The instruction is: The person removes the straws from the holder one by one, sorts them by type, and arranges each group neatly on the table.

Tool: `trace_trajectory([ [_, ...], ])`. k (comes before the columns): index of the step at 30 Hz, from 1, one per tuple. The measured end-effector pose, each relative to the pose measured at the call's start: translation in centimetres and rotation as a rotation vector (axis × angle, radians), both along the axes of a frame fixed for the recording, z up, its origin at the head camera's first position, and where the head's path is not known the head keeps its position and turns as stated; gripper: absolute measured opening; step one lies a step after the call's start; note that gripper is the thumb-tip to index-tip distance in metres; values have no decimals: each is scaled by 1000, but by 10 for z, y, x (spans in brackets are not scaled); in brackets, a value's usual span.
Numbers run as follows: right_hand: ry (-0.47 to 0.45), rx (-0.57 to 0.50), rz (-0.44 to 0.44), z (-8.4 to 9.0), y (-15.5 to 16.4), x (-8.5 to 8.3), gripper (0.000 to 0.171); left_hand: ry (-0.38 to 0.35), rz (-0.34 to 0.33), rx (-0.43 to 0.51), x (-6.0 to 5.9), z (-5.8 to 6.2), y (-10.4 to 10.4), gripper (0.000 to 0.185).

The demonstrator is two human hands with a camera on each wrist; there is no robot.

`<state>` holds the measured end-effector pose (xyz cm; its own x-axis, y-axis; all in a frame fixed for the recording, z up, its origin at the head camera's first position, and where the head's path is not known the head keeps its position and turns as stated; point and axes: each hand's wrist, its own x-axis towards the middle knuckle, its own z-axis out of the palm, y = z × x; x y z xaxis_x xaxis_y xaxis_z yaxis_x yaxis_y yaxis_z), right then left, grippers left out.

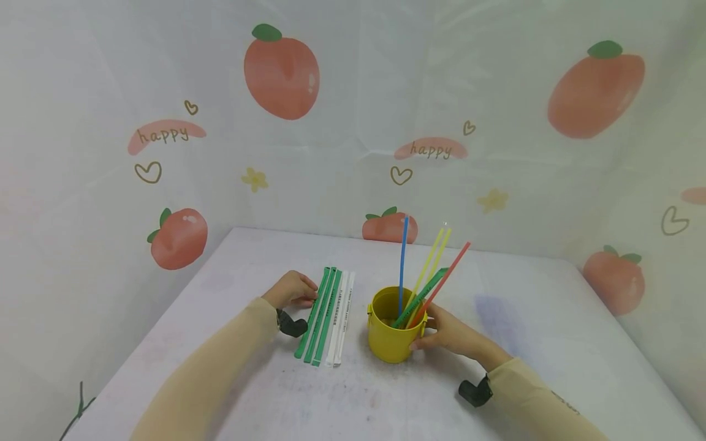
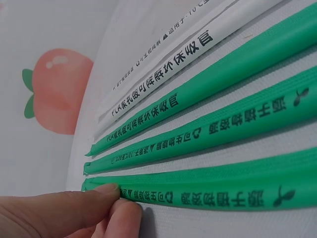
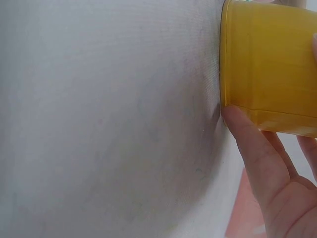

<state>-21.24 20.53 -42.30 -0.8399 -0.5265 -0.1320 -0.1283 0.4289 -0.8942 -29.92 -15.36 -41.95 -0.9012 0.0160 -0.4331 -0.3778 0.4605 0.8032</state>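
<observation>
Your left hand (image 1: 292, 289) is pinching the leftmost green straw (image 2: 223, 193) near its far end, white straws (image 1: 337, 324) lying further right. Your right hand (image 1: 455, 334) is gripping the yellow bucket (image 1: 388, 346) from its right side; it's standing between your hands, coloured straws (image 1: 403, 257) leaning inside.

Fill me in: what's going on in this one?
A person's left hand pinches the leftmost green strip, which lies in a row with two more green strips and two white strips on the table. The right hand grips a yellow bucket beside the row. In it stand a blue straw, two yellow straws, a red straw and another green strip.
</observation>
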Motion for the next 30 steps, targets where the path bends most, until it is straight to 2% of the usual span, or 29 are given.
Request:
trace_trajectory([
  [3, 0, 0, -1, 0, 0, 0, 93, -5, -18, -8, 0, 0, -1, 16],
  [7, 0, -2, -2, 0, -1, 1, 94, -14, -2, -4, 0, -2, -2, 20],
  [12, -1, -1, -3, -1, -1, 0, 94, -27, 18, 70, 0, -2, -3, 24],
  [18, 9, 7, -9, -2, -1, -2, 95, 13, -7, 91, -1, 7, -2, 25],
  [21, 13, 6, -7, -3, -1, -2, 95, 66, -53, 101, 1, 18, 1, 30],
  [24, 11, 1, -3, -3, -1, -2, 95, 124, -105, 132, 6, 34, 8, 35],
  [30, 8, -3, -3, -4, 0, -2, 95, 240, -192, 247, 23, 71, 34, 30],
])
